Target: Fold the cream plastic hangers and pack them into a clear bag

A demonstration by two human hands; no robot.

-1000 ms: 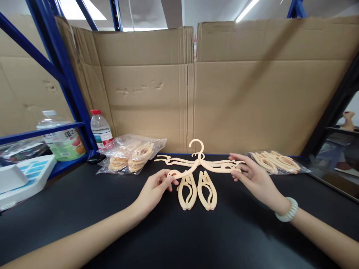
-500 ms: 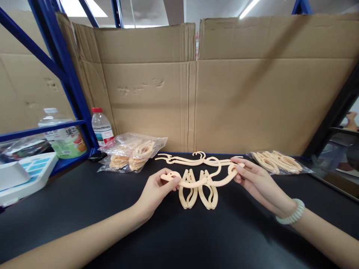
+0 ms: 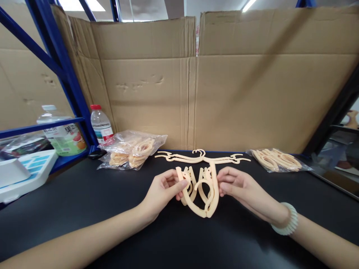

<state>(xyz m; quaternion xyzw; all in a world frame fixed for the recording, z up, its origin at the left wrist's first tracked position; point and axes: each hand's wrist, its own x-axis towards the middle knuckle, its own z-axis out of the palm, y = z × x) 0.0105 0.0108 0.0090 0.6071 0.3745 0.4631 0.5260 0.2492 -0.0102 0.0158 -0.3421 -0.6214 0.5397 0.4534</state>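
Note:
A cream plastic folding hanger [image 3: 199,209] is folded into a narrow V, point toward me, over the black table [image 3: 84,201]. My left hand [image 3: 164,188] pinches its left arm and my right hand [image 3: 238,186] pinches its right arm. Under it lie two folded hangers [image 3: 193,179], partly hidden. Behind them an unfolded hanger [image 3: 202,157] lies flat near the cardboard wall.
A clear bag of folded hangers [image 3: 131,151] sits at the back left, another bag [image 3: 276,160] at the back right. A water bottle [image 3: 100,125], a juice bottle [image 3: 60,134] and a white tray [image 3: 22,172] stand by the blue rack [image 3: 64,74]. Cardboard [image 3: 196,93] walls the back.
The hanger between my hands was spread wide a second ago. Both hands have swung its arms inward and together, and its hook has dropped from pointing up to inside the fold.

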